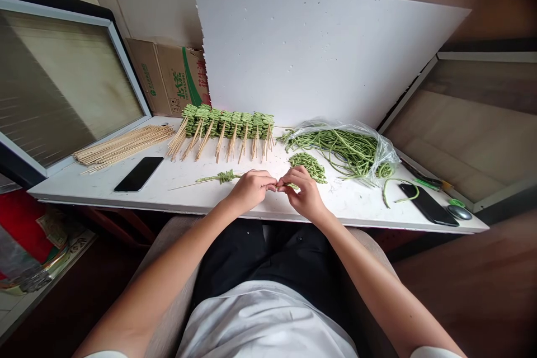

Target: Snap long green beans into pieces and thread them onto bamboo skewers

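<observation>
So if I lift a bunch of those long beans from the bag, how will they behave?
Likely floppy: the long beans lie in loose curves, so a bunch should droop and may tangle. They look thin, so probably light for their length.

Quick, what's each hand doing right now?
Left hand: closed, pinching a bamboo skewer wound with green bean.
Right hand: closed, pinching a green bean strand.

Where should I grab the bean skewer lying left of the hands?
Pinch the bare bamboo stick of the green-bean skewer from above, coming from the left. It lies flat on the white table, its free end is clear of the beans, and the left hand crowds the other end.
</observation>
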`<action>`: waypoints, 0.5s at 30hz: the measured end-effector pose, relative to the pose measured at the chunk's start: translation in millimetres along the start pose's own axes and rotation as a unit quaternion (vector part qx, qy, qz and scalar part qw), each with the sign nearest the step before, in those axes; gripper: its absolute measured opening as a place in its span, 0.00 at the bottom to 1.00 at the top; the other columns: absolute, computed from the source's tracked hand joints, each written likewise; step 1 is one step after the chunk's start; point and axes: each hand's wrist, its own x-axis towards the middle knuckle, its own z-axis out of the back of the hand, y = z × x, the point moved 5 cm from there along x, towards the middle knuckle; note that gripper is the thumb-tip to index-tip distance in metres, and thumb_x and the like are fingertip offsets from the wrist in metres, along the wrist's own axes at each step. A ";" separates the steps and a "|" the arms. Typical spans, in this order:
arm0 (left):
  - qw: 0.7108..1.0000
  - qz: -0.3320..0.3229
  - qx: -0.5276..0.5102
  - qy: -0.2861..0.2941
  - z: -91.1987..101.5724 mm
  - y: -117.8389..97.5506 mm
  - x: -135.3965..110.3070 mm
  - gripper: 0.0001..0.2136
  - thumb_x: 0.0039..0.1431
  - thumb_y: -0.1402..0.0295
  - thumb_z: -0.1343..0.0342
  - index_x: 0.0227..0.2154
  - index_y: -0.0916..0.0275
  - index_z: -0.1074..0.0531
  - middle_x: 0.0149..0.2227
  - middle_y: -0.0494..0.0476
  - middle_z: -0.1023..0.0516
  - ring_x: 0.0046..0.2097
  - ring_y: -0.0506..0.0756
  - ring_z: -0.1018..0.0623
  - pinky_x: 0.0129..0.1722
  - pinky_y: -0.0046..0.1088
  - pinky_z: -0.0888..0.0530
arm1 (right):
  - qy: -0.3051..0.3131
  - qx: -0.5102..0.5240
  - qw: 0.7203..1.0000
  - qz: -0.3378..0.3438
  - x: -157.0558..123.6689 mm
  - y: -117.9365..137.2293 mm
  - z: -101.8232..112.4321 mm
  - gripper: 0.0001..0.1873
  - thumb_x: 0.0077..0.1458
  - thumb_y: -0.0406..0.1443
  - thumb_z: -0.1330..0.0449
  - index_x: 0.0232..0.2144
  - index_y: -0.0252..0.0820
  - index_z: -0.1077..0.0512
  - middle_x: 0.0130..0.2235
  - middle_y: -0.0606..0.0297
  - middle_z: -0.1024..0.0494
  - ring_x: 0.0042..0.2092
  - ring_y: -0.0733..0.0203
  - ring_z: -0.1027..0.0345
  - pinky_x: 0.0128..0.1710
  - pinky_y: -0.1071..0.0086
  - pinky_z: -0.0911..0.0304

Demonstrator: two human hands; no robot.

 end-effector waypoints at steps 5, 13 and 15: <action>0.999 -0.007 -0.040 0.028 -2.1 -3.3 0.8 0.14 0.62 0.83 0.44 0.31 0.60 0.17 0.32 0.55 0.16 0.36 0.54 0.19 0.43 0.31 0.23 | 0.040 0.024 0.999 0.009 -0.1 0.2 -1.6 0.10 0.65 0.30 0.40 0.34 0.47 0.20 0.33 0.61 0.20 0.42 0.50 0.33 0.45 0.55 0.33; 0.990 0.039 -0.122 0.055 -1.3 -6.5 2.5 0.14 0.57 0.86 0.42 0.28 0.62 0.16 0.31 0.55 0.16 0.34 0.52 0.18 0.38 0.25 0.24 | 0.094 0.113 0.989 -0.022 -1.4 -13.5 -3.4 0.11 0.67 0.40 0.36 0.32 0.47 0.21 0.32 0.61 0.21 0.44 0.51 0.33 0.50 0.56 0.36; 0.986 0.054 -0.139 0.068 -1.7 -6.7 2.9 0.14 0.57 0.85 0.43 0.28 0.63 0.16 0.31 0.55 0.16 0.33 0.51 0.18 0.37 0.24 0.24 | 0.102 0.129 0.986 -0.033 -1.9 -16.4 -4.0 0.12 0.67 0.44 0.36 0.32 0.47 0.20 0.32 0.60 0.21 0.44 0.50 0.33 0.50 0.55 0.37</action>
